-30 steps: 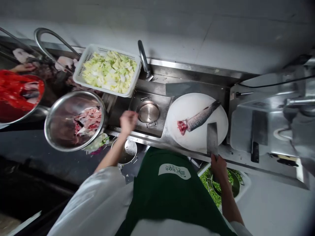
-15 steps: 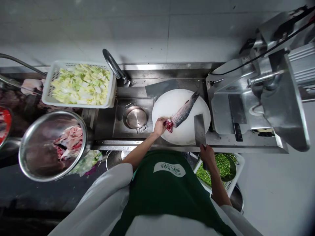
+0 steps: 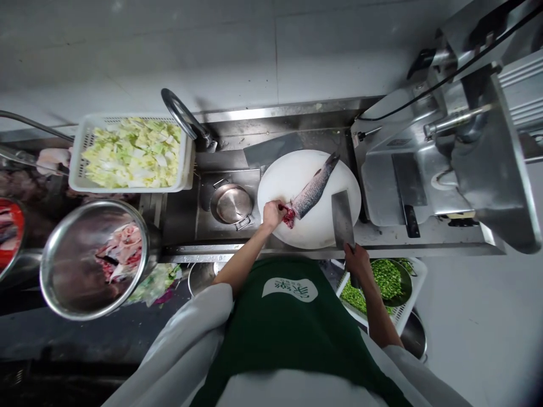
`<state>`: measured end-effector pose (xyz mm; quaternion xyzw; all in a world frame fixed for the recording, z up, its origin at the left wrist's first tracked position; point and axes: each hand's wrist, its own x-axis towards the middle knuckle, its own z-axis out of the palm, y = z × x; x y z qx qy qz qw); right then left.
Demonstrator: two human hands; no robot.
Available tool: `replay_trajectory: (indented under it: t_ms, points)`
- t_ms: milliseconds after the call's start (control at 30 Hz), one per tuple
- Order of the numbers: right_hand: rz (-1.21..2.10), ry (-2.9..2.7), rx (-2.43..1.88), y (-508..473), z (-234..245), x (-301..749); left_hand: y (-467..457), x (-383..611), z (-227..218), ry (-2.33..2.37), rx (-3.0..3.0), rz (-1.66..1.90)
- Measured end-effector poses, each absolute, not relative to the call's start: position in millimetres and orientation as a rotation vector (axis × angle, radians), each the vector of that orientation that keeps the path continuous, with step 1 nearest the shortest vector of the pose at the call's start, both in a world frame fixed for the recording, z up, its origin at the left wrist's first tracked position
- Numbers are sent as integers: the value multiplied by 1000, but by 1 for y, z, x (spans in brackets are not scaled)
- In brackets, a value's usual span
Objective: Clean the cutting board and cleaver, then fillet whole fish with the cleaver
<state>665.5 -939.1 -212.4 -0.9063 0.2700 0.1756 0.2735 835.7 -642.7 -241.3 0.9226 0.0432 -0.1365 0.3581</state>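
A scaly grey fish (image 3: 314,191) lies slantwise on the round white cutting board (image 3: 275,175), its tail toward the far right. At its near end, red raw flesh (image 3: 289,216) shows, and the fingers of my left hand (image 3: 274,215) are closed on this part. My right hand (image 3: 357,263) grips the handle of a cleaver (image 3: 343,217). The broad blade points away from me, over the board's right edge, apart from the fish. Whether the blade touches the board I cannot tell.
Left of the board, a small steel pot (image 3: 231,203) sits in the sink under a faucet (image 3: 186,116). Farther left are a basket of chopped cabbage (image 3: 185,161) and a steel bowl (image 3: 51,265) with fish pieces. At right, a second cleaver (image 3: 408,178) lies on the slicer (image 3: 377,181).
The view has shifted slightly. My left hand keeps hold of the fish's red end, and my right hand still holds the cleaver by the board's right edge. Little else differs.
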Motion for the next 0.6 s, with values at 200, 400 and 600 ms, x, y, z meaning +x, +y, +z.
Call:
replay_trajectory:
  t_ms: [200, 400, 600]
  points:
    - [520, 755, -2409, -942, -215, 666, -616, 845, -240, 123, 2306, -386]
    - [534, 755, -2404, -943, -217, 667, -588, 845, -242, -154, 2322, -261]
    - [526, 759, -2405, -943, -217, 667, -588, 863, -238, -907, 2402, -518]
